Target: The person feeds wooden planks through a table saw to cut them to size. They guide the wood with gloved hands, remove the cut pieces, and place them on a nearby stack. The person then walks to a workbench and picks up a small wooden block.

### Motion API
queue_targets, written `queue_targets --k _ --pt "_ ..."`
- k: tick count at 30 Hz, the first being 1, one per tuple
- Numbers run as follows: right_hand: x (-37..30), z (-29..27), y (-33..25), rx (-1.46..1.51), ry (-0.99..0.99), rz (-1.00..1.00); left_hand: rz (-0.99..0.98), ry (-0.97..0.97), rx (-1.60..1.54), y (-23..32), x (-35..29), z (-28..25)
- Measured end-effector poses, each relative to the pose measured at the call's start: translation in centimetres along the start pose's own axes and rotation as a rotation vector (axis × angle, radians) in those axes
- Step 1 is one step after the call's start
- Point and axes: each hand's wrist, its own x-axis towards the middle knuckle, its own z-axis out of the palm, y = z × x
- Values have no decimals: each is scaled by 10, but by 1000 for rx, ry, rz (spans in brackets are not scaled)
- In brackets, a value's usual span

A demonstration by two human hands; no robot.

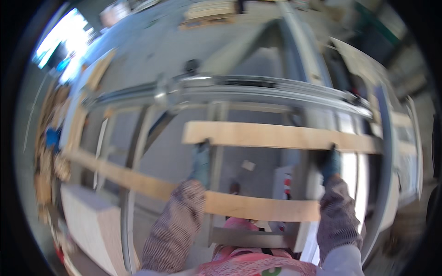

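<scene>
A long, pale wooden board (271, 135) lies crosswise in front of me over a metal frame. At its near edge, toward the left end, is my left hand (200, 161) in a dark teal glove, closed on the board. My right hand (330, 163), gloved alike, grips the same edge farther right. Motion blurs both hands, and the fingers beneath the board are hidden. Closer to my body a second wooden strip (262, 207) runs across, passing under my left forearm and ending near my right sleeve.
Beyond the board, a metal rail (258, 89) with a clamp-like fitting (168, 92) spans the frame. A large pale block (92, 225) stands at the lower left. Stacked boards (209, 11) lie on the floor far ahead. Upright panels (386, 156) border the right side.
</scene>
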Motion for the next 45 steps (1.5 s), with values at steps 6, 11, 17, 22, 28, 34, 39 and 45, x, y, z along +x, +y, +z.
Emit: queue_targets --k 6,11,17,22,28,34,39,45 --pt "62 -37 -4 -170 27 57 318 -18 277 -25 57 0" --pt "94 -32 -11 -169 -9 125 166 -10 345 7 81 15" --pt "94 -2 -2 -138 -89 79 115 65 61 2 119 30" --pt "89 9 2 -257 -118 171 176 -40 113 8 103 34" --pt "52 39 -12 -347 -137 227 40 -122 198 6 116 29" --pt "50 66 -19 -335 -171 70 208 -49 427 -3 132 42" --pt "54 80 -24 -370 14 212 -30 -119 83 28 98 53" --pt "42 89 -38 -365 -12 388 -8 -97 295 -26 174 -1"
